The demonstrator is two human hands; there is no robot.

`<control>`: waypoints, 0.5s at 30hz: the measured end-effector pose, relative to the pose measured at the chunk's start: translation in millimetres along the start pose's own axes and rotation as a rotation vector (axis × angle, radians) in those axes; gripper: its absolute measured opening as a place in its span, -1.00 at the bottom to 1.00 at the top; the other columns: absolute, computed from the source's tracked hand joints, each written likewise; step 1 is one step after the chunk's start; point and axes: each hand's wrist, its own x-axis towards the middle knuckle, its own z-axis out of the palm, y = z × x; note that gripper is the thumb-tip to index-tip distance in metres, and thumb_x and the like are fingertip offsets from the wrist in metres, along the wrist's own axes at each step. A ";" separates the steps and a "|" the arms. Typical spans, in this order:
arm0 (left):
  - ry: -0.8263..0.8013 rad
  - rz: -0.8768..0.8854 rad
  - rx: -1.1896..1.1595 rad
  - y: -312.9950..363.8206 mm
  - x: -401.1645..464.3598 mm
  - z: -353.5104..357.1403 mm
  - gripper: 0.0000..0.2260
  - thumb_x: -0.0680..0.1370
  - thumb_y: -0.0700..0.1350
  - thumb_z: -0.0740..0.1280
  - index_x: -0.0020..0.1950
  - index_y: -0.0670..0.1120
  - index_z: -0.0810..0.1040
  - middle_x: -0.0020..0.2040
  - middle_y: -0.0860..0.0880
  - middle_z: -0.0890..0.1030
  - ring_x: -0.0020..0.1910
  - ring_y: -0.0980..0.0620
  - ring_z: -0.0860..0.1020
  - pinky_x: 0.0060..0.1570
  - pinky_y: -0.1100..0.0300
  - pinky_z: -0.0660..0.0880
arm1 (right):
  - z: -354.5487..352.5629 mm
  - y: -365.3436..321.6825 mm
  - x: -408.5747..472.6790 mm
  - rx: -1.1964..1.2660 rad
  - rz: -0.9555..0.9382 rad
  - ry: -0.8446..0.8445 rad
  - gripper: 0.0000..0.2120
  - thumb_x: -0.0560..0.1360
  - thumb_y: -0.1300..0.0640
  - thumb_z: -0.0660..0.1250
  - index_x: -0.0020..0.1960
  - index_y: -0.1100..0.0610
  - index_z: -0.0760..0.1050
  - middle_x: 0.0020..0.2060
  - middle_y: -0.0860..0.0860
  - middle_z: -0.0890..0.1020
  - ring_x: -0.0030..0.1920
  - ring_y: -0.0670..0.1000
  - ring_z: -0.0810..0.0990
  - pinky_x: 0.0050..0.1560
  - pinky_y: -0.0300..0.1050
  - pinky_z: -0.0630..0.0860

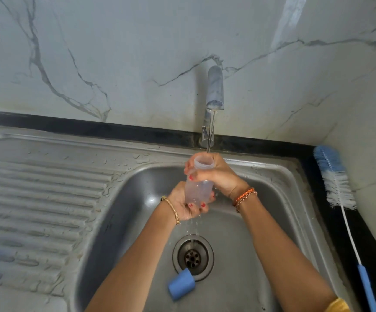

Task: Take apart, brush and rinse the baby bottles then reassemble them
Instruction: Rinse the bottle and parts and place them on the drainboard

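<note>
— What do we have at the far left?

— The ribbed draining board (36, 199) of the steel sink (279, 176), with water beaded near its back edge. At the board's left edge there is a blurred blue patch we cannot make out.

— And over the basin?

— We see our left hand (183, 204) cupped under the base of the clear baby bottle (198, 184), fingers curled up around its bottom end. Our right hand (214, 174) wraps the bottle's upper part just below the threaded neck, fingers closed around it. The bottle stands roughly upright above the middle of the basin, its open mouth directly under the tap (214, 91), which rises from the sink's back edge. A thin stream (210, 131) runs from the spout down to the mouth, and drops fall from under the left hand toward the drain (192, 255).

— Anything lying in the basin?

— A blue cap (181, 284) on its side, touching the near rim of the drain.

— And at the right?

— A long bottle brush (337, 183) lies on the black worktop (331, 224) along the sink's right edge, its blue and white bristles toward the back corner, its blue handle toward us.
</note>
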 end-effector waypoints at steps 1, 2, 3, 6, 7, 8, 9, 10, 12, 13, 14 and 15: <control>-0.010 -0.001 0.030 2.4 -1.3 0.9 -0.57 0.57 0.00 0.07 -0.30 -0.21 0.56 -0.40 -0.10 0.52 -0.68 0.03 0.39 -0.78 0.44 0.17 | -2.5 -1.3 2.5 0.006 -0.009 -0.050 -0.90 0.09 0.07 0.42 -0.39 -0.02 0.56 -0.34 -0.11 0.61 -0.18 -0.12 0.58 -0.13 -0.28 0.50; -0.002 0.001 0.061 4.8 -1.8 1.1 -0.57 0.57 0.00 0.07 -0.30 -0.21 0.56 -0.40 -0.10 0.52 -0.68 0.04 0.38 -0.77 0.45 0.17 | -5.5 -1.8 5.0 0.028 -0.013 -0.092 -0.91 0.09 0.08 0.41 -0.40 -0.03 0.56 -0.34 -0.11 0.61 -0.19 -0.12 0.58 -0.14 -0.27 0.50; 0.009 0.000 0.093 6.8 -3.6 1.7 -0.59 0.57 0.00 0.07 -0.28 -0.22 0.54 -0.40 -0.11 0.52 -0.69 0.04 0.37 -0.77 0.45 0.17 | -7.9 -3.0 6.8 0.071 -0.008 -0.123 -0.91 0.09 0.09 0.40 -0.40 -0.04 0.56 -0.34 -0.11 0.61 -0.19 -0.12 0.58 -0.13 -0.26 0.50; 0.152 0.099 0.063 9.2 -3.7 7.9 -0.62 0.58 -0.01 0.04 -0.23 -0.21 0.50 -0.41 -0.13 0.50 -0.71 0.06 0.32 -0.75 0.47 0.13 | -7.1 3.4 9.0 0.139 -0.003 -0.034 -0.88 0.09 0.15 0.40 -0.40 -0.01 0.53 -0.34 -0.10 0.61 -0.16 -0.08 0.59 -0.10 -0.20 0.52; 0.225 0.170 0.006 9.2 0.4 10.3 -0.62 0.58 -0.03 0.02 -0.23 -0.21 0.48 -0.41 -0.14 0.48 -0.72 0.06 0.30 -0.73 0.48 0.10 | -3.7 6.9 10.4 0.158 0.007 0.081 -0.88 0.10 0.18 0.40 -0.42 -0.01 0.53 -0.35 -0.10 0.61 -0.16 -0.06 0.59 -0.10 -0.17 0.52; 0.311 0.244 -0.054 7.5 5.9 12.9 -0.64 0.58 -0.04 0.01 -0.24 -0.20 0.45 -0.42 -0.14 0.46 -0.72 0.06 0.29 -0.71 0.49 0.10 | 1.9 8.1 11.3 0.195 0.033 0.224 -0.88 0.12 0.21 0.39 -0.43 0.00 0.52 -0.37 -0.08 0.60 -0.18 -0.05 0.57 -0.13 -0.15 0.50; 0.389 0.311 -0.114 4.5 10.8 16.2 -0.66 0.57 -0.04 0.02 -0.26 -0.18 0.42 -0.43 -0.13 0.44 -0.70 0.04 0.29 -0.69 0.49 0.11 | 9.2 8.3 11.9 0.257 0.066 0.376 -0.86 0.15 0.26 0.38 -0.43 0.03 0.51 -0.38 -0.06 0.58 -0.21 -0.04 0.54 -0.16 -0.16 0.47; 0.474 0.380 -0.143 0.7 15.8 19.0 -0.69 0.57 -0.05 0.03 -0.27 -0.17 0.39 -0.44 -0.11 0.42 -0.65 0.02 0.32 -0.68 0.48 0.13 | 15.5 10.1 13.6 0.330 0.112 0.537 -0.85 0.20 0.30 0.39 -0.40 0.07 0.50 -0.38 -0.03 0.56 -0.24 -0.04 0.51 -0.21 -0.18 0.45; 0.672 0.625 -0.043 -12.2 22.2 21.5 -0.70 0.56 -0.06 0.08 -0.32 -0.15 0.37 -0.45 -0.05 0.41 -0.51 0.01 0.37 -0.67 0.39 0.20 | 22.7 16.4 14.4 0.475 0.255 0.842 -0.82 0.32 0.34 0.40 -0.33 0.12 0.47 -0.34 0.01 0.53 -0.27 -0.03 0.49 -0.28 -0.19 0.44; 0.820 0.859 0.102 -18.4 23.3 20.8 -0.68 0.55 -0.04 0.09 -0.33 -0.16 0.39 -0.44 -0.02 0.42 -0.45 0.03 0.38 -0.62 0.38 0.27 | 23.5 22.0 14.0 0.557 0.324 0.944 -0.86 0.35 0.32 0.40 -0.27 0.14 0.48 -0.31 0.03 0.53 -0.27 -0.01 0.49 -0.29 -0.19 0.45; 0.899 1.095 0.288 -23.2 22.4 18.1 -0.67 0.53 0.00 0.09 -0.29 -0.18 0.44 -0.39 0.01 0.45 -0.39 0.07 0.39 -0.51 0.46 0.29 | 23.8 25.0 13.1 0.654 0.383 0.978 -0.89 0.35 0.28 0.42 -0.18 0.18 0.50 -0.28 0.06 0.54 -0.28 0.01 0.51 -0.28 -0.19 0.47; 0.899 1.267 0.450 -27.4 22.4 15.3 -0.64 0.51 0.04 0.08 -0.18 -0.20 0.52 -0.29 0.02 0.50 -0.33 0.13 0.41 -0.37 0.51 0.32 | 23.5 28.6 12.2 0.770 0.412 0.937 -0.78 0.33 0.22 0.45 -0.06 0.21 0.51 -0.23 0.09 0.55 -0.26 0.04 0.54 -0.24 -0.15 0.51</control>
